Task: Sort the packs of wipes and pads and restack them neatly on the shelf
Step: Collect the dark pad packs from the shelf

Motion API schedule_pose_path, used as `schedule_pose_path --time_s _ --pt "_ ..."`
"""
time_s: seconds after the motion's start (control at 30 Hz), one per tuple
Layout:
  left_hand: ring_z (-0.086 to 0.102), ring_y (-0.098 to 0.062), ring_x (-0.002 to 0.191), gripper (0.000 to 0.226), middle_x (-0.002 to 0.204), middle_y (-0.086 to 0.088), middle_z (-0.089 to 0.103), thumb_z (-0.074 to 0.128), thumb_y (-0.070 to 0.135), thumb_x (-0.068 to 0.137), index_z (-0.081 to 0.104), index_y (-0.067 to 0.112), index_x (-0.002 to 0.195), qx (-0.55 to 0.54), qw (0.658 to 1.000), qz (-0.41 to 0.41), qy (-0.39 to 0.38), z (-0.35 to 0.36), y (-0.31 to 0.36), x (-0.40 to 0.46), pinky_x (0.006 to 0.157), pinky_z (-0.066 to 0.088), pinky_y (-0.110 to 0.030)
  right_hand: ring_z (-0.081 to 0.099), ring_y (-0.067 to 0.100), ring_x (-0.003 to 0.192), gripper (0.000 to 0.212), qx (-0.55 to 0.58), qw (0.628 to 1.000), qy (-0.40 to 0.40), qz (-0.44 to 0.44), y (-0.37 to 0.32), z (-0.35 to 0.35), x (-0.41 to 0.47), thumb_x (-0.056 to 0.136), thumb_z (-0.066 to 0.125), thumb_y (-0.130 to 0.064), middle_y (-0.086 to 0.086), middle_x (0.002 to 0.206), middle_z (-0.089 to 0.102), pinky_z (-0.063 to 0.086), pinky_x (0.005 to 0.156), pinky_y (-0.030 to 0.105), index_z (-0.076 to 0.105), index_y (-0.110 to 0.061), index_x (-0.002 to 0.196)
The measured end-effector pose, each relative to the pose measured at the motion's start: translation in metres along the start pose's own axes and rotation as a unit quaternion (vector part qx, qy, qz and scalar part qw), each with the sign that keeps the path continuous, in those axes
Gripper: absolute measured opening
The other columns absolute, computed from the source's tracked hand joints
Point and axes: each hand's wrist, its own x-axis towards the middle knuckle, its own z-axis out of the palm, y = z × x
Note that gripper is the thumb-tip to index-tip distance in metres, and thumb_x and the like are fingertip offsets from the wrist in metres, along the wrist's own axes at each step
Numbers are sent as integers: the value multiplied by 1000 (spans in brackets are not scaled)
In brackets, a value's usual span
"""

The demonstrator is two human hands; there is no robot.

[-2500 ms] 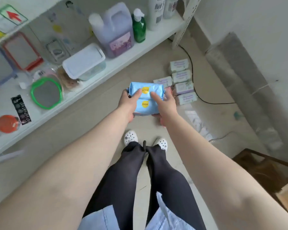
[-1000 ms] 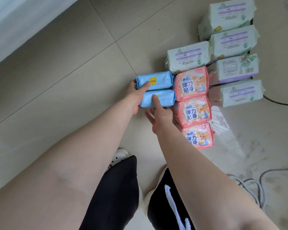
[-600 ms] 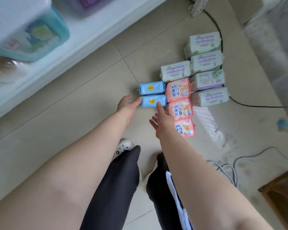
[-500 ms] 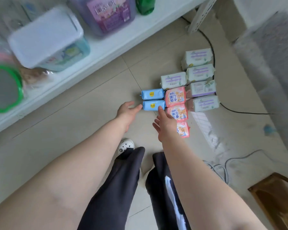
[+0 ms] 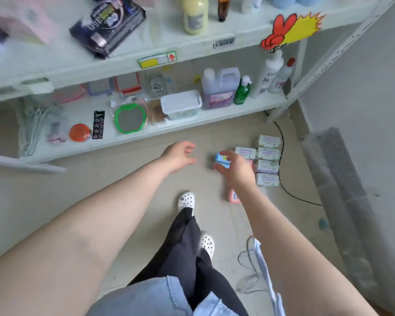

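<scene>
On the floor tiles to the right lie several white packs with purple print [image 5: 267, 153] in a neat block. Beside them, two light blue packs [image 5: 221, 158] peek out from behind my right hand [image 5: 236, 171]. A pink pack [image 5: 234, 197] shows below my right wrist; the other pink packs are hidden by the hand. My right hand hovers over the packs with fingers spread and holds nothing. My left hand [image 5: 180, 156] hangs relaxed over bare floor to the left, empty.
The white lower shelf [image 5: 192, 124] holds a green-rimmed mirror [image 5: 130, 118], a lidded tub [image 5: 180, 104], a purple jug [image 5: 219, 90] and bottles. A black cable [image 5: 290, 192] runs past the packs. A grey rolled mat [image 5: 342, 190] lies along the right wall.
Both hands set the two blue packs down beside the pink ones and let go. The view has since risen and pulled back; both hands are lifted off the floor.
</scene>
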Motion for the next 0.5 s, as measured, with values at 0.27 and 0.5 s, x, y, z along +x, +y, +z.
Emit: schedule_pose_path --time_s 0.27,0.5 --pt "58 -19 114 50 125 -8 62 71 6 80 58 13 128 33 995 68 71 -63 -18 -125 97 46 -26 57 24 114 44 -129 980 -21 -148 -82 5 -81 86 67 -41 7 126 60 48 90 34 60 -26 127" --pt "57 -16 113 48 125 -3 61 71 15 83 57 18 128 64 983 85 149 -149 -54 -185 90 44 -23 55 22 118 47 -170 963 -8 -208 -165 33 -111 87 66 -42 3 128 59 46 93 34 57 -26 130"
